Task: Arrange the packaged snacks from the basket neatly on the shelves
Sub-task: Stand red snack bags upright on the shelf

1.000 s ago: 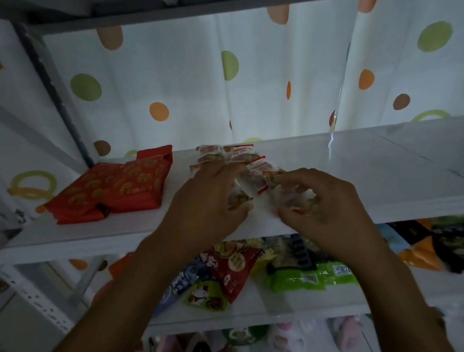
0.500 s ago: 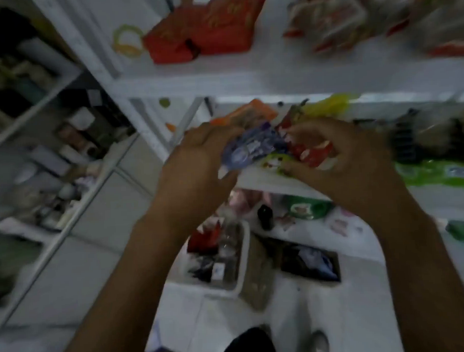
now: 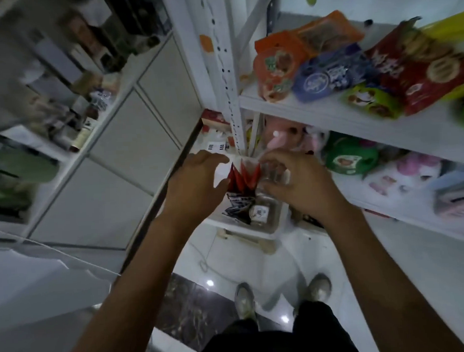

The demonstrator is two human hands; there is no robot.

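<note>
The left hand (image 3: 196, 177) reaches in at the centre of the frame with fingers loose and thumb apart, holding nothing. Just beside it is the right hand (image 3: 297, 186), whose fingers curl down over a clear crinkly wrapper (image 3: 274, 171); motion blur hides whether they actually grip it. Both hover over the white plastic basket (image 3: 244, 230), and they cover its far rim and much of its contents. Between the hands stand slim red foil packets (image 3: 243, 176), upright on end, with pointed corners and long axes aimed toward the top of the frame. Below them lie dark printed sachets (image 3: 237, 202) and a pale label (image 3: 259, 212) too smeared to read. The basket sits on something pale and wooden (image 3: 266, 246), mostly hidden. At the upper right, the white metal shelf (image 3: 316, 113) carries soft glossy bags lying flat: an orange bag (image 3: 276, 67), a blue-purple bag (image 3: 325, 76), a small green bag (image 3: 368, 100) and a large red biscuit bag (image 3: 428, 68) whose long axis runs up the frame. A yellow bag (image 3: 450, 25) is cut off by the right edge. A perforated white upright post (image 3: 230, 90) stands left of them. The lower shelf (image 3: 418, 210) holds a round green bag (image 3: 349, 157) and pink shapes too blurred to name. Grey shoes (image 3: 244, 300) show at the bottom.
</note>
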